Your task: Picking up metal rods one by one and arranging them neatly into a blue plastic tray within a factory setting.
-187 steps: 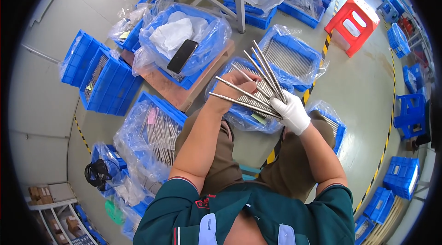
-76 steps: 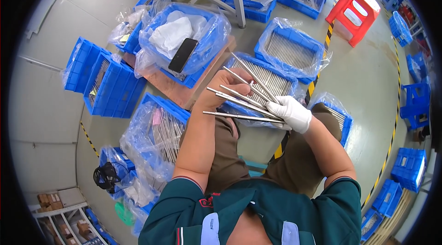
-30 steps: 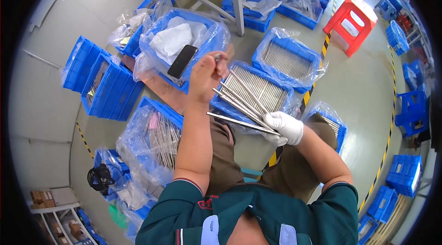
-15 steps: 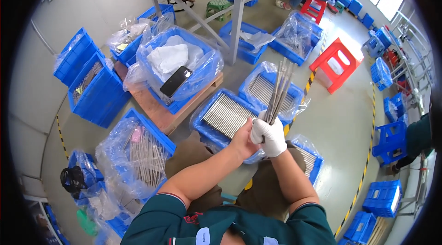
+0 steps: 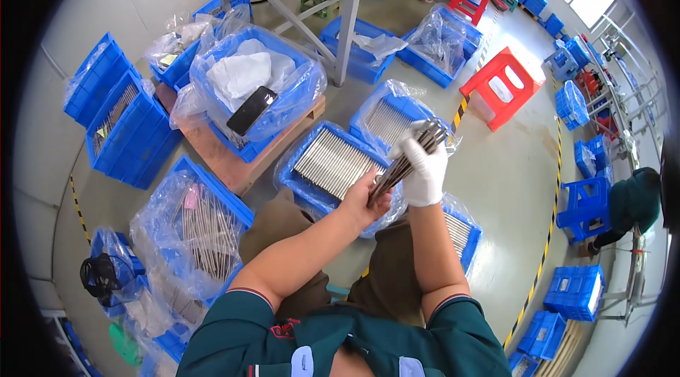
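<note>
A bundle of thin metal rods (image 5: 388, 180) slants between my two hands, its upper ends to the right and toward me. My right hand (image 5: 425, 177), in a white glove, is wrapped round the upper part. My bare left hand (image 5: 363, 203) grips the lower end. Just beyond, a plastic-lined blue crate (image 5: 289, 180) holds neat rows of metal rods (image 5: 331, 163). Behind it stands a second lined crate with rows of rods (image 5: 388, 120). Part of a third rod-filled crate (image 5: 469, 256) shows beside my right forearm.
Loose long rods (image 5: 207, 232) lie in a lined crate at my left. A phone (image 5: 252, 110) rests on a plastic-wrapped crate on a wooden pallet (image 5: 244, 173). A red stool (image 5: 501, 86) stands at right. Other people sit or bend near the table (image 5: 354, 23) and racks.
The rod bundle has tipped from nearly upright to a lower slant. My left hand has moved onto its lower end, and my right hand has turned with it.
</note>
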Motion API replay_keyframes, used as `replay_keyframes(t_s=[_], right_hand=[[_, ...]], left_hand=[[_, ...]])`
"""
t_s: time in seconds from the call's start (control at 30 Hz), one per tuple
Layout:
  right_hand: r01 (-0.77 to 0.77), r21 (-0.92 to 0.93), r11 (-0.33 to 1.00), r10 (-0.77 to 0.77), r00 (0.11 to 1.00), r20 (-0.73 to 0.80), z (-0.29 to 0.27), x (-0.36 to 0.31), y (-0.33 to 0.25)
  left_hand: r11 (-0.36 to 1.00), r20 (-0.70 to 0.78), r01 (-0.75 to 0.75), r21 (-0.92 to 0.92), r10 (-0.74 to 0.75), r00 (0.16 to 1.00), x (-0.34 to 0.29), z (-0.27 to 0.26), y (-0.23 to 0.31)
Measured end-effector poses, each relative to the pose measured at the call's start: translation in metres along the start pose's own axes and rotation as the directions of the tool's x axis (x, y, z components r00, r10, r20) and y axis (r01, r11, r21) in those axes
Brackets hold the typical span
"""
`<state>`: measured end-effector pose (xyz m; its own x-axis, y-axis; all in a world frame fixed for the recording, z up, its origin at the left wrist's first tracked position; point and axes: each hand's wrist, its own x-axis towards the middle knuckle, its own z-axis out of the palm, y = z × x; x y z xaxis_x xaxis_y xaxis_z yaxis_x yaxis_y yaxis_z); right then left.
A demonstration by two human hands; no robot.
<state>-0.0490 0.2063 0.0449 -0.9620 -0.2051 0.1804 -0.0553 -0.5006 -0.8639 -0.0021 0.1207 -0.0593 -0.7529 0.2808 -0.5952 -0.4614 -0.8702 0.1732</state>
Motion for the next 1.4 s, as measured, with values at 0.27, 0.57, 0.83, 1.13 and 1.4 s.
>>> replay_keyframes(t_s=[0.27,0.57,0.83,1.13,1.4], right_hand=[[-0.368,0.611,0.701,0.260,0.929,0.262,-0.061,0.008,-0.003],[-0.955,-0.047,0.293,0.799,0.218,0.561,-0.070,-0.046,0.039],[-0.988,0.033,0.151,0.596,0.117,0.794,-0.037,-0.090,0.058],[-0.986,-0.039,0.163,0.788,0.106,0.606,-0.028,-0.085,0.058],[-0.518,-0.362,0.775,0.597,0.788,0.151,-0.029,-0.062,0.020]], left_hand=[[0.653,0.078,-0.571,0.498,0.622,0.779,-0.024,-0.001,0.055],[-0.036,0.347,-0.415,0.909,0.617,0.707,-0.066,-0.016,0.130],[0.035,0.357,-0.404,0.914,0.406,0.841,-0.085,0.006,0.123],[0.012,0.461,-0.698,0.716,0.742,0.487,-0.060,-0.001,0.127],[0.324,0.233,-0.796,0.511,0.839,0.491,-0.068,-0.004,0.122]])
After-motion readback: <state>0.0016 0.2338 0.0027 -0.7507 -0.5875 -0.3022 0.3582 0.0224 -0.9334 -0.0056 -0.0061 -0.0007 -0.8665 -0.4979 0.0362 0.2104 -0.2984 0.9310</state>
